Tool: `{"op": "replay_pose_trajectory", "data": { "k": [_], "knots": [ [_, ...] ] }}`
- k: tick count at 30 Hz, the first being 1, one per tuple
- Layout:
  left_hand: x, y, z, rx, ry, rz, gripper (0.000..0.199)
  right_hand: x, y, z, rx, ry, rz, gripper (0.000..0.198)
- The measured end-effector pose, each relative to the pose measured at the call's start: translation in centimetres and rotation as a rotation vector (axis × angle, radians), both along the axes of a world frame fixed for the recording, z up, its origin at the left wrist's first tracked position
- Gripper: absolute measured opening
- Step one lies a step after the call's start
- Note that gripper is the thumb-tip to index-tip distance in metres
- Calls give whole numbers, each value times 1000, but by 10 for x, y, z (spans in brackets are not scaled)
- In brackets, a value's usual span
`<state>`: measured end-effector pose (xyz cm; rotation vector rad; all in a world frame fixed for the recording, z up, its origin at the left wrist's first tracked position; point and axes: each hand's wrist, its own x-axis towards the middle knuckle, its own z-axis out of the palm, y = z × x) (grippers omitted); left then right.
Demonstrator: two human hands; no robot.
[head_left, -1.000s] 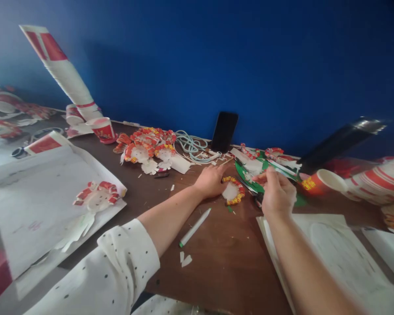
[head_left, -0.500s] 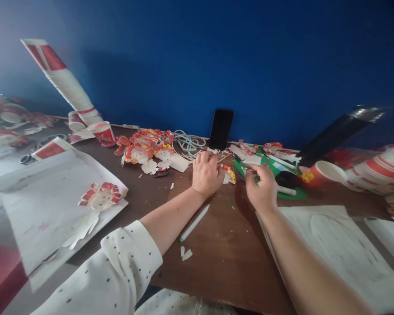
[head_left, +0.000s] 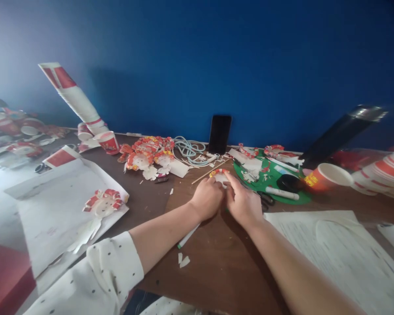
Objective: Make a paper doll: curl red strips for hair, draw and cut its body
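My left hand (head_left: 209, 200) has its fingers curled in at the near edge of a small white paper-cup cutout (head_left: 219, 177) with a red and yellow curled rim. My right hand (head_left: 244, 202) meets it from the other side, its index finger along the rim and its thumb pressed in close. Both hands grip the cutout, and they hide its lower part. Black-handled scissors (head_left: 266, 199) lie just beyond my right hand. A white marker with a green end (head_left: 188, 237) lies partly under my left forearm.
A green mat (head_left: 302, 197) holds paper scraps, a white marker and a black round object. Similar cutouts (head_left: 139, 159) are piled left of a pale blue cord (head_left: 188, 148). A phone (head_left: 220, 134) leans on the blue wall. Cups and a dark bottle (head_left: 338, 135) stand right.
My right hand has moved left from the mat's edge to the cutout, joining my left hand, which has turned and lowered slightly. The scissors now show clear of my right hand.
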<state>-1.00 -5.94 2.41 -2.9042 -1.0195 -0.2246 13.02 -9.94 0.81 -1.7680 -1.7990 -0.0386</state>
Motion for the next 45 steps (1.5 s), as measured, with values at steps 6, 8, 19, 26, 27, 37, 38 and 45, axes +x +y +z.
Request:
{"op": "replay_pose_trajectory", "data": {
  "k": [6,8,19,26,27,37,38,45],
  "knots": [
    [1,2,-6,-24,-16,6,22,21,16,-3,125,98,-146,43],
    [2,3,-7,-45,-32,15,23,24,23,-5,13,131,-175,51],
    [0,8,-10,-93,-113,1,23,7,44,2,-228,59,-167,53],
    [1,8,-11,-111,-125,-6,24,14,49,-14,-147,69,-172,48],
    [1,8,-12,-112,-125,-6,24,15,50,-15,-147,75,-166,48],
    [0,7,-11,-100,-122,0,25,13,49,-13,-138,115,-153,53],
    [1,7,-11,-100,-121,1,24,12,50,-13,-132,125,-151,53],
    [0,6,-11,-93,-125,5,25,13,53,-16,-86,191,-103,50]
  ]
}}
